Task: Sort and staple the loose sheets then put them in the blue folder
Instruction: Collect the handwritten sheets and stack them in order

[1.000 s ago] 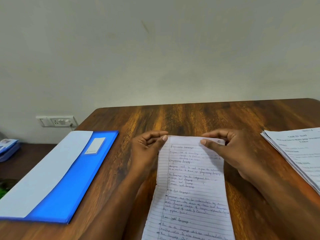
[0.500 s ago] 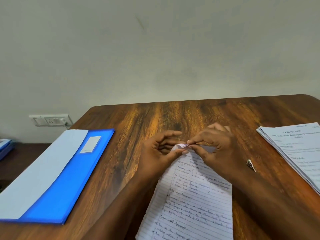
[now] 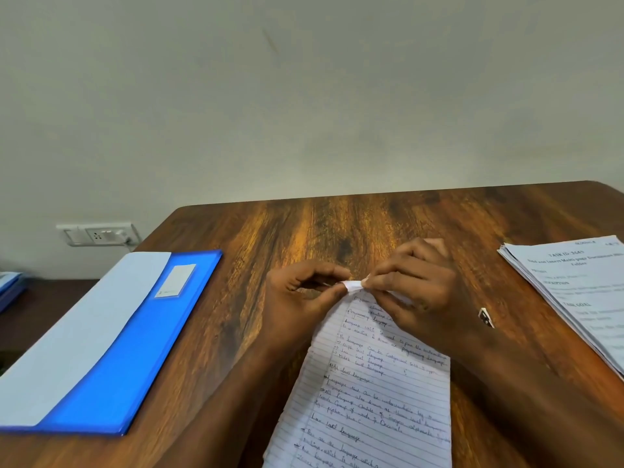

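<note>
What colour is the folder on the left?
Blue folder, pale sheet on top; head view.

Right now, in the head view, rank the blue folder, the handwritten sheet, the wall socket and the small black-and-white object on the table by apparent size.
1. blue folder, largest
2. handwritten sheet, cut off at the bottom edge and nearer the camera, so its rank against the folder is unsure
3. wall socket
4. small black-and-white object, smallest

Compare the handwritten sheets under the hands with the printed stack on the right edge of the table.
The handwritten sheets are ruled and covered in pen writing; the printed stack is unruled with typed text and bold headings. The handwritten sheets have their top corner curled up, pinched by the left hand and right hand; the printed stack lies flat and untouched. Both are white paper resting on the wooden table.
</note>
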### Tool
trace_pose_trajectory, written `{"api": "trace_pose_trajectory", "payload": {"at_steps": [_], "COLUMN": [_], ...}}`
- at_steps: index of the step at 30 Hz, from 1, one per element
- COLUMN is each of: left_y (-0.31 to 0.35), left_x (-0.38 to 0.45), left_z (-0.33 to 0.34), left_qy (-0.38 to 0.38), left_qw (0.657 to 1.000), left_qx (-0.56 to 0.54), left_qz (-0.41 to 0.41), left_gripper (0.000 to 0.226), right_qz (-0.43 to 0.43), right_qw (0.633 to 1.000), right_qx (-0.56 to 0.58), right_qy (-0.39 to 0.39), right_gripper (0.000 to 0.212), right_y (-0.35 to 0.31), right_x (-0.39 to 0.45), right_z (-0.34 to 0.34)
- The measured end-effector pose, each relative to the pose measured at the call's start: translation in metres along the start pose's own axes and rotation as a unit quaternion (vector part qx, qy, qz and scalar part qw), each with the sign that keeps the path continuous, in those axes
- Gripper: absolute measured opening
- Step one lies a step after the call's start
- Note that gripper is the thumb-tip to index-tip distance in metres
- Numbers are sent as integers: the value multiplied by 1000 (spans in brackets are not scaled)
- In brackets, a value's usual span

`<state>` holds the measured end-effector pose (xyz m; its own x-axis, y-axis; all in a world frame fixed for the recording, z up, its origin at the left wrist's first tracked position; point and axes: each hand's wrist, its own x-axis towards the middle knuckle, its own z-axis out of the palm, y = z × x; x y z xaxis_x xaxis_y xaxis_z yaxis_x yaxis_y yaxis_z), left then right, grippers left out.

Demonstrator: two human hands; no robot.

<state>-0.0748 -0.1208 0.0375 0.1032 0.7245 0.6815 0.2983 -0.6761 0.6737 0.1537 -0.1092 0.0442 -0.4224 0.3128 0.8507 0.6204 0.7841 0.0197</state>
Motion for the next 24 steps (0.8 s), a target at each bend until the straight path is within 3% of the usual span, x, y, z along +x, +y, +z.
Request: {"api": "trace_pose_trajectory", "payload": {"at_steps": [8, 12, 16, 20, 22, 24], "left_y": [-3, -5, -9, -16, -24, -32], "left_x": [-1, -2, -3, 3, 7, 9], "left_z": [3, 9, 4, -15, -25, -33], "left_qy": [-27, -3, 63, 189, 248, 296], "left_qw": [999, 1000, 993, 964, 946, 924], "left_qx": [-29, -27, -52, -65, -62, -68], "left_qz": [11, 14, -80, -173, -200, -231], "left_gripper": [28, 19, 17, 15, 13, 11], "right_qz": [125, 155, 245, 409, 487, 540], "right_qw": [989, 984, 966, 899, 841, 769], "right_qx": [74, 81, 49, 87, 177, 282], "right_qy": [-4, -26, -70, -127, -157, -193], "right_gripper": [14, 15, 44, 83, 91, 86], "right_y": [-5, -10, -13, -13, -13, -14], "right_x": [0, 0, 5, 6, 8, 7], "right_z": [4, 6, 5, 1, 1, 3]}}
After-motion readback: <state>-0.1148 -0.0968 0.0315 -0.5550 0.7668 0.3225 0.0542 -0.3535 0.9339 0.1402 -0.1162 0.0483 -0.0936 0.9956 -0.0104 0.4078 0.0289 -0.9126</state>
